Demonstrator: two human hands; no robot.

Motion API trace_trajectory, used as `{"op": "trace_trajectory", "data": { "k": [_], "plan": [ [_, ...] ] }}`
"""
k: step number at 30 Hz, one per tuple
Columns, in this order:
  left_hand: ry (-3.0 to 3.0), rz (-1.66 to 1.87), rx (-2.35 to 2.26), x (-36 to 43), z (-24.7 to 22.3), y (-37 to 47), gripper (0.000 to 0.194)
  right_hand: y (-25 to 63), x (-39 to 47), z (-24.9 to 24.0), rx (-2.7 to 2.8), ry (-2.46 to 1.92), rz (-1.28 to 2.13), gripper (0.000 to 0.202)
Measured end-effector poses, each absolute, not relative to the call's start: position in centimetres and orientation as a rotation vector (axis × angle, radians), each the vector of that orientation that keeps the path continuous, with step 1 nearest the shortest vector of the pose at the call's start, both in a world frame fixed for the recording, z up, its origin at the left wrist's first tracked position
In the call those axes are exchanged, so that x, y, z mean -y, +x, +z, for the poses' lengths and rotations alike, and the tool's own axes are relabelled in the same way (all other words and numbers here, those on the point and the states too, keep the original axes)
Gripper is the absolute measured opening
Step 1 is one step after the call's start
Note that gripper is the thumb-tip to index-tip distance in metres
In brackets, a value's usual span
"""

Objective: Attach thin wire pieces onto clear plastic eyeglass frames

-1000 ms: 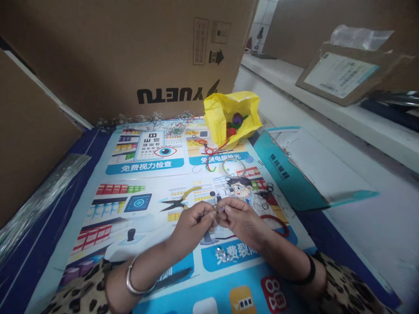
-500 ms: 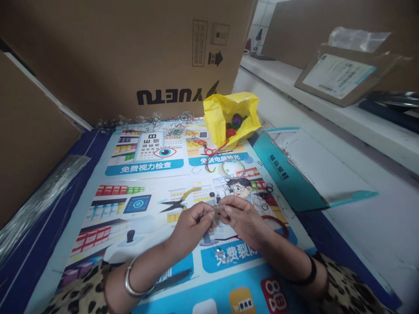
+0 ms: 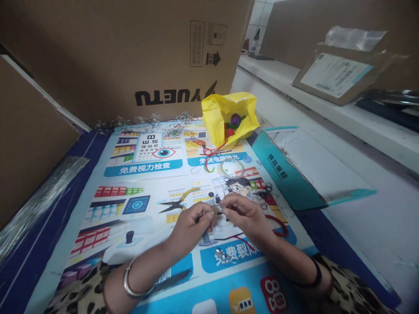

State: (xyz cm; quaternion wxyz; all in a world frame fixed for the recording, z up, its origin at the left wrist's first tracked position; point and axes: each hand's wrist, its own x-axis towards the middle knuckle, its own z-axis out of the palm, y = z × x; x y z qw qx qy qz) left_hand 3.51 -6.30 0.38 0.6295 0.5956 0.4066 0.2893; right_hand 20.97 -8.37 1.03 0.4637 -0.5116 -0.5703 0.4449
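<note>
Apparently fine fingertip work — left hand [image 3: 193, 223] and right hand [image 3: 250, 218], grips narrow, contents indistinguishable, near a clear, glittering cluster [image 3: 221, 255]; the next move likely needs steadiness.

Pliers [image 3: 176, 204] lie on the sheet [image 3: 131, 185], just beyond the fingers [image 3: 200, 210] and leftward. Farther beyond, a ring [image 3: 233, 176] lies before a bag [image 3: 214, 122]; a box [image 3: 288, 179] sits to the fingers' right, strands [image 3: 42, 189] far left.
</note>
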Motion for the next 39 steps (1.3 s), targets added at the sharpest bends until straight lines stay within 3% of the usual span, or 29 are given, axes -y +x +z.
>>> {"op": "trace_trajectory", "data": {
  "k": [26, 39],
  "plan": [
    [1.353, 0.659, -0.93, 6.26, 0.24, 3.66, 0.018, 21.14, 8.14, 0.73, 1.755, -1.304, 0.487, 0.014],
    [1.371, 0.649, -0.918, 6.13, 0.1, 3.73, 0.019, 21.12, 8.39, 0.78, 1.817, -1.308, 0.441, 0.02]
  ]
}}
